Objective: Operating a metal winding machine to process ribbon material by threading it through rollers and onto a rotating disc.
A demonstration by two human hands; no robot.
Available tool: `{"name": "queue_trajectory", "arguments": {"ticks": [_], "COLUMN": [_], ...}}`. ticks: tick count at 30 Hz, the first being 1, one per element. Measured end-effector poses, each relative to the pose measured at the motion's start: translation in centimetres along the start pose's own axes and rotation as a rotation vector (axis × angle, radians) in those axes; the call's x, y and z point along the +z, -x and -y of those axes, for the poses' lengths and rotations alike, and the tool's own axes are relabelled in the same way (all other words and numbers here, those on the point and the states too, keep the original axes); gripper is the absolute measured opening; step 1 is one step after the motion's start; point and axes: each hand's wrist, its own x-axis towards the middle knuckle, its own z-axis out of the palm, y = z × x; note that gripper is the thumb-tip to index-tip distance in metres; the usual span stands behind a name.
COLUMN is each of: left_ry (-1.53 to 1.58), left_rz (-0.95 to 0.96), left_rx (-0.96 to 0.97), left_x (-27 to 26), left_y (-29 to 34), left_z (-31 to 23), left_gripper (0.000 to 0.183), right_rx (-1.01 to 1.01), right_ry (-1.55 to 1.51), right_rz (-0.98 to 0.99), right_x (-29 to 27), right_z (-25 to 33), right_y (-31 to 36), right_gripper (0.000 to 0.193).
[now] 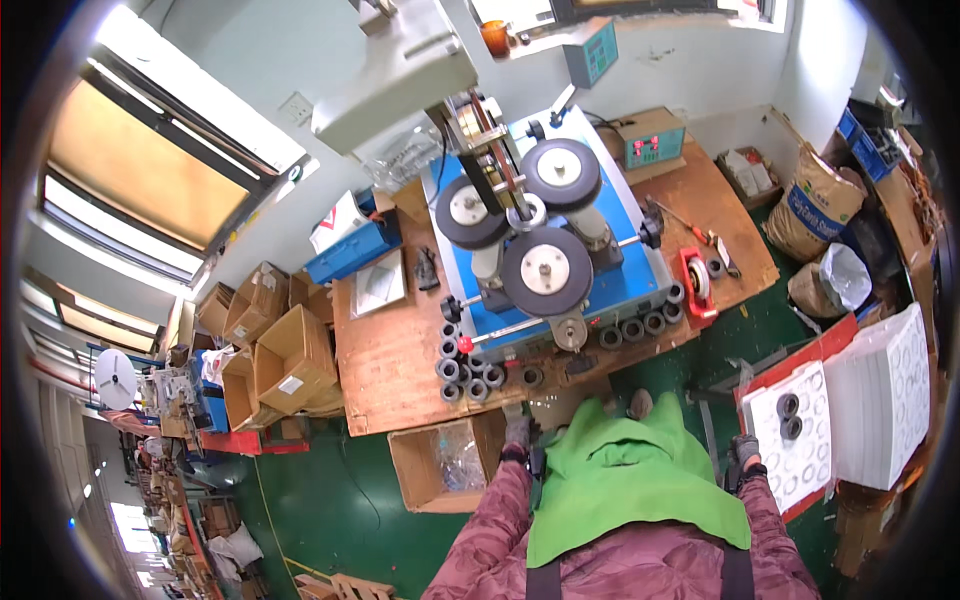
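In a grey glove, my left hand (517, 432) is low at the table's front edge, beside an open cardboard box (405, 470); its fingers are too small to make out. My right hand (745, 449), also gloved, is at the near left edge of a white tray (812, 440) with round recesses. Two dark rings (790, 416) lie on that tray. Ahead, a blue machine (630, 275) carries three dark wheels (546, 272) around a metallic ring (526, 212). Dark rings (450, 369) cluster at the table's front left, and more rings (632, 329) line the machine's front right.
The wooden table (385, 385) holds a red tape dispenser (697, 282), a screwdriver (695, 232) and a control box (652, 140). A stack of white trays (885, 400) stands at the right, with a paper sack (815, 200) beyond. Cardboard boxes (295, 360) crowd the left.
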Motion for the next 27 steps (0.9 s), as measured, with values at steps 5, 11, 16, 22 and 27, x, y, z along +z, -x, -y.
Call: {"name": "queue_trajectory", "arguments": {"ticks": [5, 11, 16, 22, 27], "left_ry": [-0.264, 0.130, 0.177, 0.188, 0.429], "left_rz": [0.004, -0.158, -0.186, -0.215, -0.354], "left_rx": [0.294, -0.123, 0.011, -0.098, -0.071], "left_x": [-8.4, -5.1, -2.5, -2.7, -6.3], "left_y": [-2.8, 1.8, 2.3, 3.1, 5.5], "left_z": [7.6, 7.4, 7.8, 7.4, 8.8], "left_gripper": [0.031, 0.027, 0.025, 0.025, 0.027], "right_rx": [-0.026, -0.573, -1.239, -1.029, -1.003], "right_ry": [0.072, 0.444, 1.478, 1.795, 1.931], "right_rz": [0.099, 0.021, -0.032, -0.020, 0.343], "right_x": [1.9, 2.4, 0.7, 0.2, 3.0], "right_z": [9.0, 9.4, 6.5, 4.3, 9.8], "right_y": [-0.9, -9.1, -16.8, -23.1, -22.4], "right_gripper": [0.017, 0.015, 0.017, 0.058, 0.037]}}
